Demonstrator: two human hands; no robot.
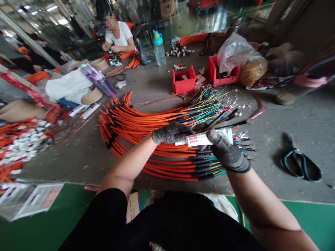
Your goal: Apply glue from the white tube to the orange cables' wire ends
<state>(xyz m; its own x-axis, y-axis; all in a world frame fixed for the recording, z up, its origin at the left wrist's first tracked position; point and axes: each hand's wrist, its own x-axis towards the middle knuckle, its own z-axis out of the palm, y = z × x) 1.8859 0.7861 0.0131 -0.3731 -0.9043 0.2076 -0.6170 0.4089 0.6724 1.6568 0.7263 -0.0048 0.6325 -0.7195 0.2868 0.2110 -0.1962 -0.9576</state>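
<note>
Both my hands wear dark grey knit gloves and meet above a bundle of orange cables (162,120). Between them is a white squeeze tube (200,139) with a red-and-white label, lying almost level. My right hand (226,151) grips its body, thumb on top. At the narrow left end, my left hand (172,133) has its fingers closed; part of them is hidden behind the tube. Black sleeves and thin coloured wires (209,108) with metal terminals form the cables' right ends, some right behind and under my hands.
Black-handled scissors (300,164) lie on the grey table at right. Beyond the cables stand two red bins (184,80), a clear plastic bag (239,52) and a blue-capped bottle (159,48). A purple bottle (98,80) rests at left. A person (119,36) sits at the far side.
</note>
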